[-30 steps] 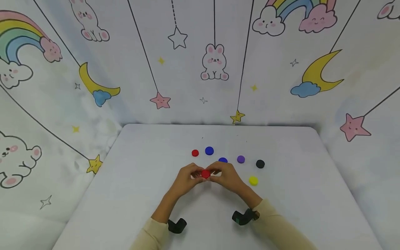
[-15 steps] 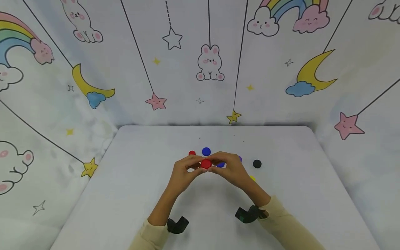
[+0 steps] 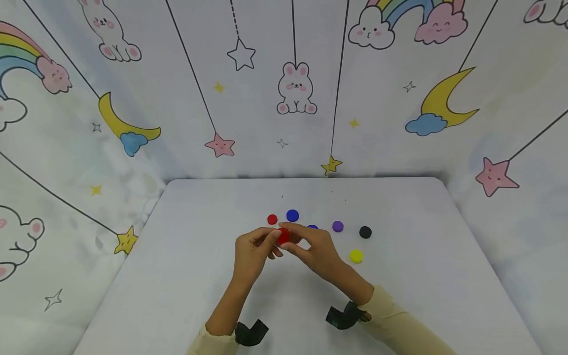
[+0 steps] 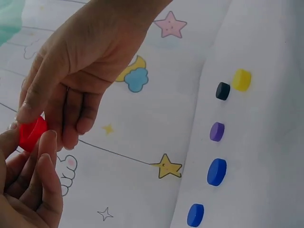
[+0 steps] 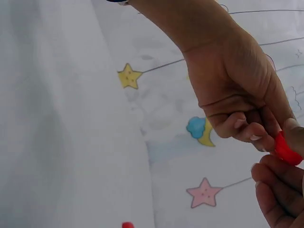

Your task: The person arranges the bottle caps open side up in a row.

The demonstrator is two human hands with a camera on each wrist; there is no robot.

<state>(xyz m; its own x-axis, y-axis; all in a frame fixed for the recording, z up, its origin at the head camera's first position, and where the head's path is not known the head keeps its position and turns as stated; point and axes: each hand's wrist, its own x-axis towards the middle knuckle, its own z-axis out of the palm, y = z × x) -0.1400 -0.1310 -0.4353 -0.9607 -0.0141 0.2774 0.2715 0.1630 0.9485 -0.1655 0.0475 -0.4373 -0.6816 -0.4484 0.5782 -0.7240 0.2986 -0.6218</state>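
Note:
A small red disc (image 3: pixel 283 236) is held up between two hands over the table's middle, its face tilted in the head view. My left hand (image 3: pixel 249 251) pinches its left side, the thumb lying over the edge. On the other side, the forefinger and thumb of my right hand (image 3: pixel 318 246) grip the disc at top and bottom. The left wrist view shows the same red disc (image 4: pixel 33 134) between both sets of fingertips, partly covered. Fingers hide much of the red disc (image 5: pixel 288 151) in the right wrist view too.
On the white table (image 3: pixel 186 256) lie another red disc (image 3: pixel 272 219), a blue disc (image 3: pixel 292 215), a second blue disc (image 3: pixel 312 227) half hidden by the right hand, a purple disc (image 3: pixel 337 226), a black disc (image 3: pixel 365 232) and a yellow disc (image 3: pixel 356 257). A printed cloth (image 3: pixel 257 108) stands behind.
Both hands first rose with the red disc, then shifted left. The left hand has turned, its thumb now over the disc, which has tilted. The purple and yellow discs are uncovered again.

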